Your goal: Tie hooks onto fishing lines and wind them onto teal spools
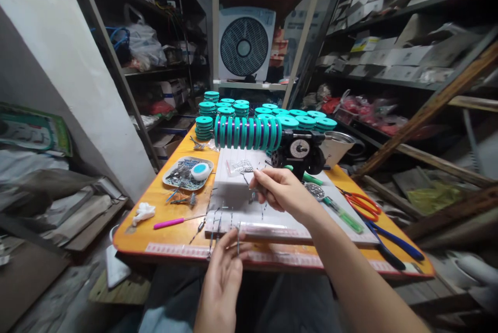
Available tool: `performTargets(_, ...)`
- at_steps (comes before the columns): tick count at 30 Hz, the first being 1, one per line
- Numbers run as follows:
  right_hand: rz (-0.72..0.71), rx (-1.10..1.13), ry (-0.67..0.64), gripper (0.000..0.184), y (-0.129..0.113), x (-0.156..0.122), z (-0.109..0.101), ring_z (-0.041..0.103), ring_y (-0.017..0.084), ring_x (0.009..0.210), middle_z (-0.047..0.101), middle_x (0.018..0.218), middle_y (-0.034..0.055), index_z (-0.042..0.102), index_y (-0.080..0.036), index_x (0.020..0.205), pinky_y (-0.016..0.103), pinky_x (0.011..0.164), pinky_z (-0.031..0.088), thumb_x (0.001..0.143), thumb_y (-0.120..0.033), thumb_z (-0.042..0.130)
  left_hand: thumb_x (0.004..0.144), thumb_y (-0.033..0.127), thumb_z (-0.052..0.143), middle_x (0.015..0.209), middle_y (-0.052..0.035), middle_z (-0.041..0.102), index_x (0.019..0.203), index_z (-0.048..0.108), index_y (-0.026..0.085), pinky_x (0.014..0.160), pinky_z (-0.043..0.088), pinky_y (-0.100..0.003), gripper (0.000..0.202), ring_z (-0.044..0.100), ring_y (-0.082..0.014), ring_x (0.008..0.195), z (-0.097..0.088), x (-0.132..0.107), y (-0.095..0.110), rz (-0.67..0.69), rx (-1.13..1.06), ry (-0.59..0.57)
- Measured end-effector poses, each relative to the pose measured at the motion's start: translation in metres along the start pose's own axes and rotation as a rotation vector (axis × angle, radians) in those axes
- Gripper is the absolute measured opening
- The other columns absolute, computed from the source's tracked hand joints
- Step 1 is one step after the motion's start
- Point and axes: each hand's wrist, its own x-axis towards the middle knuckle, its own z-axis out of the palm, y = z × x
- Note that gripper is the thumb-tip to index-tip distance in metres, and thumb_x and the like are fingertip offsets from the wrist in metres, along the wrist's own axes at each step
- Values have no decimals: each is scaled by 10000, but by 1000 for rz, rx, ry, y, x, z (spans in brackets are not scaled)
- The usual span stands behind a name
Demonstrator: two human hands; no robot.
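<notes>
Over the white board (330,203), my right hand (277,188) is closed in a pinch. A short, thin dark metal piece (245,178) sticks out from its fingertips; its exact kind is too small to tell. My left hand (224,271) is at the board's front edge, palm partly up, fingers stretched and apart. Several thin dark strands with small metal parts (212,232) hang over that edge beside its fingers. Behind my right hand lies a clear bag of small metal parts (240,167). Rows of teal spools (249,133) sit on a black winding device (298,149).
A tray (168,178) of metal bits and a pink-handled pick (169,223) lie left. Right are a dish of small parts (314,191), a green-capped tube (346,216), red-handled scissors (363,204) and blue-handled pliers (397,242). Stacked teal spools (207,109) stand behind; shelves flank the table.
</notes>
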Motion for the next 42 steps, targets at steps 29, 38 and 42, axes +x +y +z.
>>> performTargets(29,349,888,-212,333,12,-21,10,271,46,212,478,408,-30,390,-171,701,123,231,141,816,-447,537,959,377,234,593,-89,620,774,408,139,490,439,-241,348,636,-199,548,14,-10,15,-479,-634,-617)
performTargets(38,328,882,-174,305,16,-23,7,264,39,217,470,412,-33,401,-166,717,117,245,132,821,-416,541,763,533,595,471,-31,540,679,439,131,405,277,-129,439,537,-100,432,2,-36,21,-796,-482,-404)
performTargets(42,334,876,-184,315,16,-23,8,273,40,221,475,416,-33,407,-166,718,113,247,141,821,-427,550,707,528,656,461,1,454,634,449,118,421,218,-138,465,460,-61,422,2,-40,32,-801,-396,-341)
